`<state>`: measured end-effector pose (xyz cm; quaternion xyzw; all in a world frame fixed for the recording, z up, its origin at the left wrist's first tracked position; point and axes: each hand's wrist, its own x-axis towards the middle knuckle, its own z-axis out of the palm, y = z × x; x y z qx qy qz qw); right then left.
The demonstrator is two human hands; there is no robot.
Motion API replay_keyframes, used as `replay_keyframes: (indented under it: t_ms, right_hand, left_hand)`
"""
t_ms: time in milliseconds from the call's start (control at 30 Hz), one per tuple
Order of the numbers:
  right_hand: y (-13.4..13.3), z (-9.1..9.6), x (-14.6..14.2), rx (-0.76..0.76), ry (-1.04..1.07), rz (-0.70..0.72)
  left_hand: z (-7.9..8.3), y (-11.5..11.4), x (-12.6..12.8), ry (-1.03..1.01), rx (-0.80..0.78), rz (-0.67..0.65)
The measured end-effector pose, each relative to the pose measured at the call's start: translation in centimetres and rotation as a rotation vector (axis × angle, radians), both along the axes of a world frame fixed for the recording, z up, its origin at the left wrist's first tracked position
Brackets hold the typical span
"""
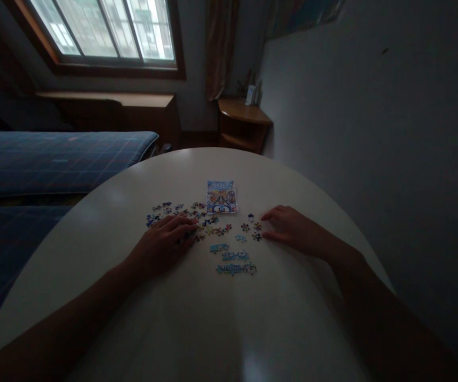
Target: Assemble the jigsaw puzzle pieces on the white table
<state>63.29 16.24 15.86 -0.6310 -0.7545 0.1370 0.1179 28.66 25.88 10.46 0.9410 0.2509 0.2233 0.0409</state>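
My left hand (170,236) lies with fingers stretched over a spread of loose jigsaw pieces (179,213), covering some of them. Across from it, my right hand (286,228) rests on the table with its fingers apart, the tips close beside a few loose puzzle pieces (257,236). Between the hands lies a single light-blue piece (240,238). Nearer to me are short joined strips of blue puzzle pieces (235,256), the lowest strip (234,269) being the longest. Behind the pieces lies a colourful printed picture sheet (221,197).
Everything lies on a round white table (221,323). A bed with a blue plaid cover (61,162) stands to the left. A white wall (372,132) runs along the right. At the back are a wooden corner shelf (244,110) and a window (105,32).
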Motion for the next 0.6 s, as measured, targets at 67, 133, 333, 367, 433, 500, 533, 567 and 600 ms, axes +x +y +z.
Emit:
replay_keyframes:
  t_ms: [67,133,333,367,433,500,533,567,600]
  right_hand:
    - [0.08,-0.17,0.07,0.003,0.007,0.013]
    - [0.11,-0.28,0.1,0.012,0.008,0.021]
    - [0.04,-0.26,-0.07,0.026,0.013,0.025]
    - [0.05,-0.26,-0.11,0.027,0.013,0.027]
    - [0.07,-0.3,-0.17,0.026,0.006,0.029]
    - [0.12,-0.34,-0.2,0.026,0.0,0.033]
    - [0.14,-0.36,-0.19,0.026,0.0,0.037]
    - [0.15,-0.38,-0.18,0.03,0.004,0.043]
    - [0.16,-0.4,-0.15,0.035,0.008,0.049]
  left_hand:
    - [-0.11,0.09,-0.02,-0.013,0.004,0.0]
    - [-0.17,0.16,-0.01,-0.023,0.009,0.004]
    - [-0.02,0.07,0.16,-0.003,0.016,0.007]
    - [0.03,0.02,0.19,-0.005,0.017,0.006]
    - [0.13,-0.06,0.22,-0.017,0.021,0.009]
    - [0.21,-0.11,0.2,-0.024,0.023,0.022]
    - [0.25,-0.12,0.19,-0.028,0.024,0.033]
    - [0.28,-0.13,0.18,-0.03,0.025,0.039]
    - [0.3,-0.14,0.17,-0.031,0.026,0.042]
